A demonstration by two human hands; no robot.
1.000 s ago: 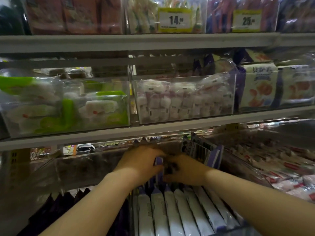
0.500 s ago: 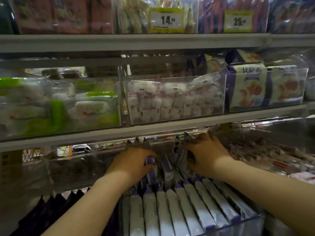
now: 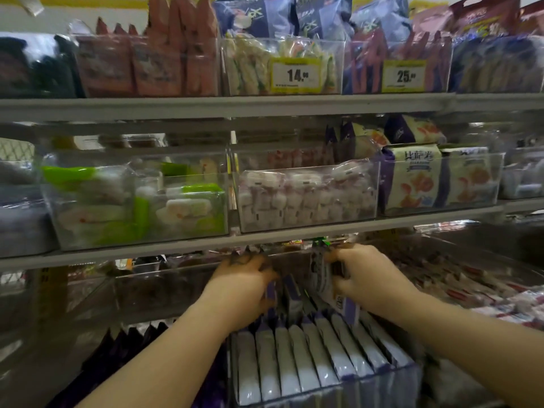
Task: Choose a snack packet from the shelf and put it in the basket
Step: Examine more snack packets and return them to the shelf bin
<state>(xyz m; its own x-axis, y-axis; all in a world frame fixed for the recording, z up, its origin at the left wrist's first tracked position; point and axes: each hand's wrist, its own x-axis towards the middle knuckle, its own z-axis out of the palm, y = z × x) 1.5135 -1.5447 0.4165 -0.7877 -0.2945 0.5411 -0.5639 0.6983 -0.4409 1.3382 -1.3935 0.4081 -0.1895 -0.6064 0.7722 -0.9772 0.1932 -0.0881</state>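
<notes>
Right hand point(image 3: 368, 278) moved right — grips packet point(image 3: 321, 275) | bin point(image 3: 323, 390): white-purple packets point(image 3: 294, 357) upright

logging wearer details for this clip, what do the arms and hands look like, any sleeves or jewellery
The left forearm and right forearm are bare, no sleeves in view. No glove, watch or ring shows on the left hand or right hand. A dark blurred mark sits on the left hand's back; what it is I cannot tell.

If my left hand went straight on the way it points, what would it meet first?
Likely the upright purple-and-white packets right by the left hand; depth behind them is unclear.
</notes>
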